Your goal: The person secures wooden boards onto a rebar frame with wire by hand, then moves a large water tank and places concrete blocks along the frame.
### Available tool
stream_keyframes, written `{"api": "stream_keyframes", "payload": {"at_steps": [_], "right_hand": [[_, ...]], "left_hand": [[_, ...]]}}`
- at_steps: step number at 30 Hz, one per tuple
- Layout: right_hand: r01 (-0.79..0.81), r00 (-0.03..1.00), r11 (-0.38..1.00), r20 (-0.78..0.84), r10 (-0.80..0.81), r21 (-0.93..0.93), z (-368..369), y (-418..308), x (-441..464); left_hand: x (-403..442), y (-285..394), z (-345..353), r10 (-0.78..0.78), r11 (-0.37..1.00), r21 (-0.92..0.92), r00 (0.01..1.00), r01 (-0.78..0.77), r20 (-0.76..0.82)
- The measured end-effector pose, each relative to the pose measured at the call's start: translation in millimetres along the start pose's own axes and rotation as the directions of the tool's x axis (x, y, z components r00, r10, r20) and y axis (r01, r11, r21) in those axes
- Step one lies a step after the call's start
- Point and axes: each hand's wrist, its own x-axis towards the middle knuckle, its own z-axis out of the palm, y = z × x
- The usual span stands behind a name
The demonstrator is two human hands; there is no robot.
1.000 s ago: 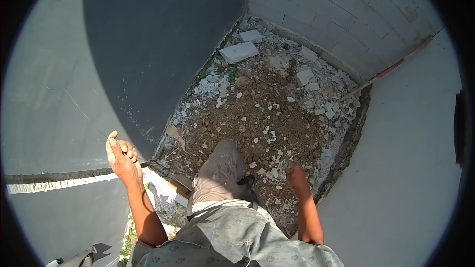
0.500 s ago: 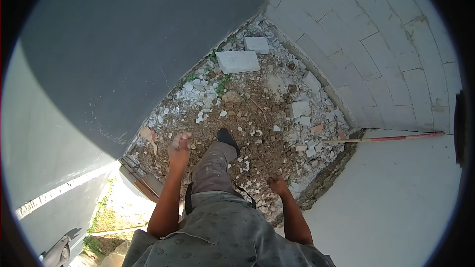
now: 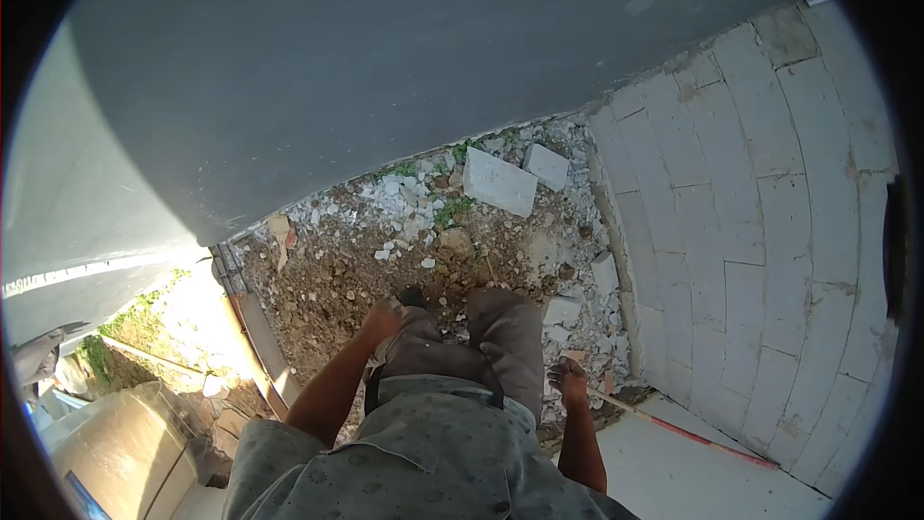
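Observation:
My left hand (image 3: 384, 319) is beside my left thigh, above the brown soil, fingers loosely curled with nothing seen in them. My right hand (image 3: 568, 380) hangs by my right leg with fingers somewhat apart and nothing in it. Just beyond it lies a thin red-and-white pole (image 3: 688, 431); its near end passes behind the hand, and I see no grip on it. Ahead of my legs, two pale blocks, a larger one (image 3: 500, 181) and a smaller one (image 3: 547, 167), rest on the rubble.
A smooth grey wall (image 3: 385, 67) runs along the far side. A block wall (image 3: 712, 221) rises at the right. Broken white pieces (image 3: 404, 197) litter the soil (image 3: 327, 279). At the lower left are a wooden plank (image 3: 252, 351) and a tan sheet-like covering (image 3: 125, 433).
The view has turned and moved forward, so the blocks appear nearer and further right. My right leg has come into view. The pole now appears close to my right hand.

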Motion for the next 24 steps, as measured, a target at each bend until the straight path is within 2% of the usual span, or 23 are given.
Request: {"api": "stream_keyframes", "payload": {"at_steps": [3, 4, 5, 6, 9, 11, 13, 14, 17, 21, 22, 24], "right_hand": [[0.047, 0.991, 0.993, 0.129, -0.033, -0.109, 26.1, -84.8, 66.5], [0.055, 0.984, 0.986, 0.176, -0.028, -0.154, 39.9, -108.7, 97.8], [0.063, 0.974, 0.977, 0.226, -0.016, -0.201, 56.5, -131.3, 129.3], [0.041, 0.960, 0.963, 0.277, 0.036, -0.267, 72.2, -143.6, 174.8], [-0.027, 0.881, 0.902, 0.416, 0.225, -0.431, 128.1, -175.0, 283.4], [-0.096, 0.836, 0.838, 0.413, 0.361, -0.537, 160.6, -190.0, 335.7], [-0.138, 0.787, 0.808, 0.431, 0.440, -0.574, 190.2, -192.6, 387.8], [-0.113, 0.785, 0.812, 0.449, 0.426, -0.573, 205.6, -196.5, 392.2], [-0.242, 0.786, 0.842, 0.412, 0.461, -0.482, 238.9, -178.3, 434.0], [-0.389, 0.791, 0.864, 0.364, 0.491, -0.318, 264.0, -134.2, 472.0], [-0.485, 0.779, 0.847, 0.333, 0.532, -0.217, 270.8, -123.6, 482.0], [-0.496, 0.809, 0.865, 0.320, 0.492, -0.076, 281.9, -100.7, 498.7]], "left_hand": [[-1.9, -5.7, 45.4, 0.345, 0.911, 0.253, 0.938, -0.326, -0.035], [-8.8, 10.2, 46.3, 0.098, 0.991, 0.101, 0.994, -0.093, -0.041], [-16.9, 41.6, 27.1, -0.153, 0.986, -0.064, 0.988, 0.152, -0.012], [-23.7, 60.4, 18.9, -0.381, 0.896, -0.229, 0.923, 0.382, 0.050], [-43.0, 88.4, 51.6, -0.472, 0.846, -0.301, 0.881, 0.441, -0.037], [-57.2, 127.1, 58.4, -0.712, 0.651, -0.439, 0.699, 0.619, -0.068], [-64.1, 169.4, 48.8, -0.873, 0.433, -0.557, 0.483, 0.709, -0.063], [-68.3, 178.9, 47.4, -0.898, 0.394, -0.620, 0.429, 0.679, -0.100], [-68.8, 186.9, 66.3, -0.930, 0.342, -0.657, 0.344, 0.672, -0.132], [-55.0, 173.2, 128.0, -0.893, 0.401, -0.525, 0.447, 0.751, -0.042], [-50.1, 172.0, 136.1, -0.890, 0.366, -0.506, 0.452, 0.781, 0.054], [-35.3, 167.9, 156.2, -0.887, 0.358, -0.462, 0.450, 0.812, 0.103]]}}
